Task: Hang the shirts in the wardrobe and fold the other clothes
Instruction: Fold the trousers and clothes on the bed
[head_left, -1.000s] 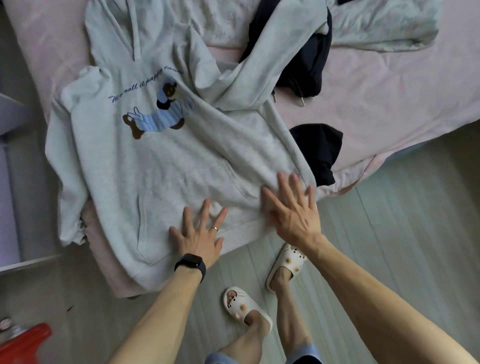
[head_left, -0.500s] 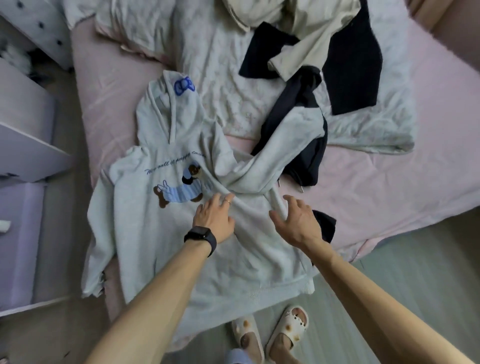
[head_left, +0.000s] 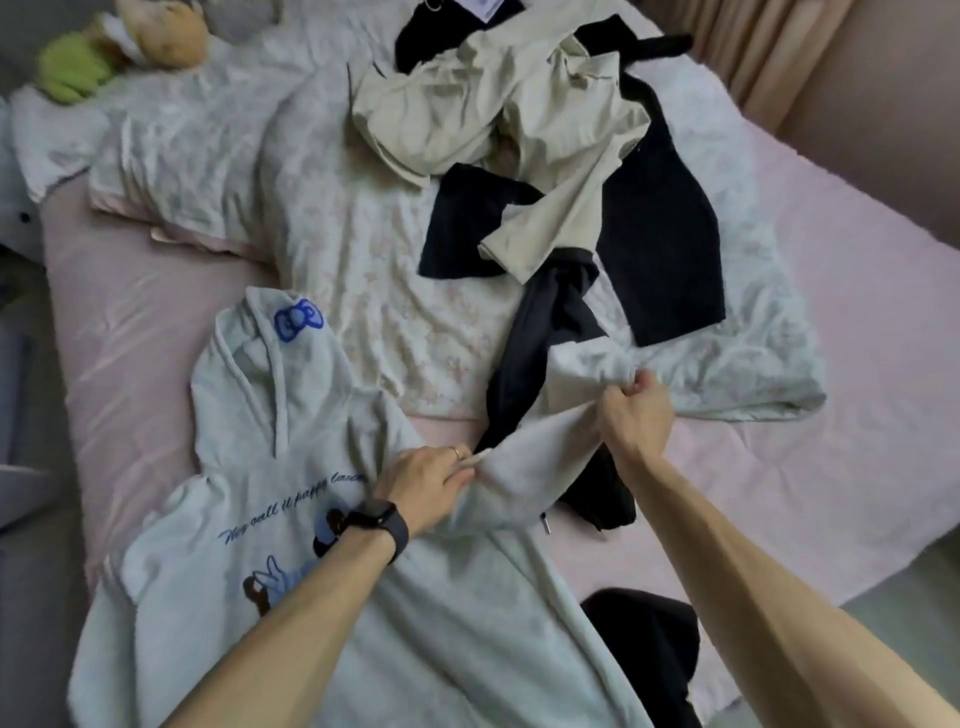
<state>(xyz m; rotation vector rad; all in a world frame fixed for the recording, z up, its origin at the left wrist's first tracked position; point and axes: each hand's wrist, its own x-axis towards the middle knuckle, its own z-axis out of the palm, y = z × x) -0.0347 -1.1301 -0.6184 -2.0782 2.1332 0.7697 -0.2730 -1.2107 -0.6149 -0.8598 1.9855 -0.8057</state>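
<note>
Your grey hoodie (head_left: 291, 597) lies face up at the near edge of the bed (head_left: 857, 364), filling the view from 6 to 8 o'clock. Its hood points to 11 o'clock, and the printed figure is partly hidden under your left forearm.

Your left hand (head_left: 426, 486), just below the centre of the view, grasps the sleeve (head_left: 540, 452) where it meets the hoodie's body, with the fingertips tucked into the fold of cloth. A dark watch (head_left: 376, 525) sits on that wrist.

Your right hand (head_left: 636, 415), at about 4 o'clock from centre, is clenched on the far end of the same sleeve and pinches the fabric between thumb and curled fingers. The sleeve is stretched between your two hands, raised off the pink sheet.

A black garment (head_left: 670, 234) runs under the sleeve and spreads towards 1 o'clock over the crumpled quilt (head_left: 337, 234). A cream shirt (head_left: 467, 109) is heaped on it at 12 o'clock. Another dark piece (head_left: 644, 639) lies at 5 o'clock, touching the hoodie's hem side. Plush toys (head_left: 166, 36) rest at 11 o'clock.
</note>
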